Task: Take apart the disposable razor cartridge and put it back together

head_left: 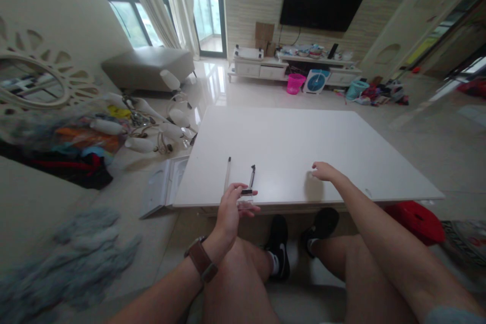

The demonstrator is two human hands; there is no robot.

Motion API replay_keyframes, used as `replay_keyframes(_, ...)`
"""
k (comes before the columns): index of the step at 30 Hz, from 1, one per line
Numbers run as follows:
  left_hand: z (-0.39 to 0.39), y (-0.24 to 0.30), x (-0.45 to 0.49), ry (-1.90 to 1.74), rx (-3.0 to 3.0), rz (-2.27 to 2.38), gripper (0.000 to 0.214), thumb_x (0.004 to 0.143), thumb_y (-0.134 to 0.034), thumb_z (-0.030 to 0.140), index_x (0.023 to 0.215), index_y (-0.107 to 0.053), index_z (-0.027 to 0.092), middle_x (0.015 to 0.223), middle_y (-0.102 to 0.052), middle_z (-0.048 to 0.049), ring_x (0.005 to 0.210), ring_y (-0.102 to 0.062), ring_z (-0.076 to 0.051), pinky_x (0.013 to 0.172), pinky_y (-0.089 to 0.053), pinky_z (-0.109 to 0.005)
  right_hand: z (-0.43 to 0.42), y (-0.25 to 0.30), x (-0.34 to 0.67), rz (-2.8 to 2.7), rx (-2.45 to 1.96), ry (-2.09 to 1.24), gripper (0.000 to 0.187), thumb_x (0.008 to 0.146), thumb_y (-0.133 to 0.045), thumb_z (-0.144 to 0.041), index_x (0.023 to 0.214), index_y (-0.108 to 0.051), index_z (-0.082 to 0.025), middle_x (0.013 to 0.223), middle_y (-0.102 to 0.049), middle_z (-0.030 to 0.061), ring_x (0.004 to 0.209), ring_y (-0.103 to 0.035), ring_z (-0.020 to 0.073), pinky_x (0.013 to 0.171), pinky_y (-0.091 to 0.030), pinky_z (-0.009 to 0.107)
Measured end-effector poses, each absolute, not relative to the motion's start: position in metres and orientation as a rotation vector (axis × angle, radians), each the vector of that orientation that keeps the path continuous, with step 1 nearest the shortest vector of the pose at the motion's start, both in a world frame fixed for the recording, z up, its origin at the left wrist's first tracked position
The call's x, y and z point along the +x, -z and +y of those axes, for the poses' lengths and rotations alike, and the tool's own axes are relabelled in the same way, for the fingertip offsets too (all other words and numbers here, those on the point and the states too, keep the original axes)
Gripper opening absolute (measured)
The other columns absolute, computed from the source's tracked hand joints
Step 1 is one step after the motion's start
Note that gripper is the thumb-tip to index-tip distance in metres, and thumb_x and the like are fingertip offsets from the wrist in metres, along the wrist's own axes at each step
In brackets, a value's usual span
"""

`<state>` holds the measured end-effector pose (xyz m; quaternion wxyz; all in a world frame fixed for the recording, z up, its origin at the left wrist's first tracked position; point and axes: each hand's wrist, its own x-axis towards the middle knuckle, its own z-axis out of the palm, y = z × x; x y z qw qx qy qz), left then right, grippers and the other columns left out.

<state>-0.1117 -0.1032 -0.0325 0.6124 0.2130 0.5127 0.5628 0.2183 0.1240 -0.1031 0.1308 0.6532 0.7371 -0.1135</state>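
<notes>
Bare thighs (237, 283) sit nearest, below a white table (288, 147). Over its near edge, the left hand (229, 210) is half closed, a small clear-and-black item (247, 193) held at its fingers. Just beyond them on the tabletop lie a pale stick (228, 174) and a dark one. Well apart, the right hand (322, 171) hovers, loosely curled — whether it grips anything, I cannot tell.

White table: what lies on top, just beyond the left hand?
A dark-tipped pale stick and a slim dark piece. Their near ends seem covered by the left hand, so can't be seen.
</notes>
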Motion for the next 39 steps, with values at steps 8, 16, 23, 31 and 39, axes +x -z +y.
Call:
replay_keyframes(8,-0.104,0.033,-0.113,-1.287,0.490,1.193,0.027,0.083,-0.054,0.041,0.098,-0.051,0.019,0.098,-0.074,-0.0121,0.053,-0.069,-0.017,0.043,-0.045,-0.021,0.125,0.137,0.227,2.091,1.842,0.334,0.024,0.095,-0.063,-0.033,0.107,-0.065,-0.012,0.113,-0.064,0.0091,0.102,-0.063,0.0206,0.091,-0.053,0.040)
replay_keyframes(16,-0.105,0.033,-0.112,-1.296,0.477,1.186,0.027,0.085,-0.053,0.040,0.101,-0.051,0.018,0.098,-0.074,-0.0119,0.057,-0.071,-0.018,0.045,-0.047,-0.022,0.118,0.137,0.207,2.132,1.894,0.395,0.022,0.094,-0.063,-0.030,0.108,-0.064,-0.012,0.105,-0.066,0.0081,0.095,-0.063,0.0192,0.085,-0.052,0.037)
replay_keyframes(23,-0.102,0.037,-0.112,-1.319,0.435,1.142,0.027,0.084,-0.055,0.041,0.100,-0.051,0.019,0.098,-0.073,-0.0124,0.067,-0.074,-0.023,0.049,-0.052,-0.025,0.103,0.097,0.157,2.411,1.906,0.609,0.022,0.071,-0.062,0.000,0.087,-0.070,-0.012,0.080,-0.069,0.0068,0.077,-0.062,0.0157,0.070,-0.044,0.024)
replay_keyframes(31,-0.103,0.037,-0.111,-1.396,0.374,1.100,0.025,0.085,-0.057,0.040,0.099,-0.051,0.019,0.100,-0.072,-0.0108,0.078,-0.075,-0.024,0.062,-0.056,-0.030,0.034,0.043,0.070,3.094,1.642,1.422,0.010,0.083,-0.065,-0.025,0.085,-0.069,-0.016,0.082,-0.070,0.0036,0.076,-0.065,0.0153,0.069,-0.052,0.027)
replay_keyframes(39,-0.102,0.036,-0.111,-1.444,0.343,1.072,0.021,0.086,-0.055,0.035,0.098,-0.050,0.019,0.096,-0.069,-0.0071,0.082,-0.074,-0.023,0.070,-0.057,-0.032,-0.012,0.032,0.025,3.022,1.241,2.048,0.014,0.081,-0.074,-0.027,0.085,-0.068,-0.016,0.078,-0.065,0.0018,0.073,-0.061,0.0138,0.069,-0.050,0.027)
